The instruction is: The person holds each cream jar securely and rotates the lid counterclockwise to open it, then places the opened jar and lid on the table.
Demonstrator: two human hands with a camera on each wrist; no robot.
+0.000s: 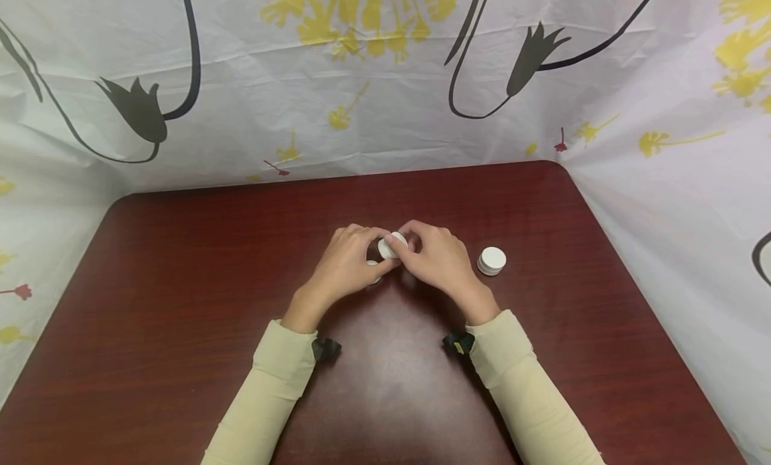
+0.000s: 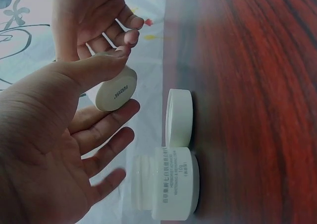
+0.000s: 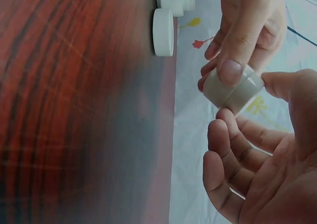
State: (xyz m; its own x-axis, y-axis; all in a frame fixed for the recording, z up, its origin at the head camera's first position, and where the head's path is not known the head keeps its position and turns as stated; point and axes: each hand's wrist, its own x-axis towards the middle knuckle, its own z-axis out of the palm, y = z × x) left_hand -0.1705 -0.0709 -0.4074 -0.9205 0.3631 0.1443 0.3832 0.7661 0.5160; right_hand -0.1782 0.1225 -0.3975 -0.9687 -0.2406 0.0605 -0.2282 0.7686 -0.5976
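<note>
Both hands hold a small white cream jar raised over the table. My left hand pinches one end between thumb and fingers; in the left wrist view a round face with small dark print shows there. On the other end are the thumb and fingers of my right hand, and a seam runs round the jar in the right wrist view. Below stand an open white jar with a bare neck and printed label, and a loose white lid beside it. In the head view the left hand mostly hides these.
Another round white container stands on the dark red wooden table, right of my right hand. A white sheet printed with flowers hangs behind the table and along its sides.
</note>
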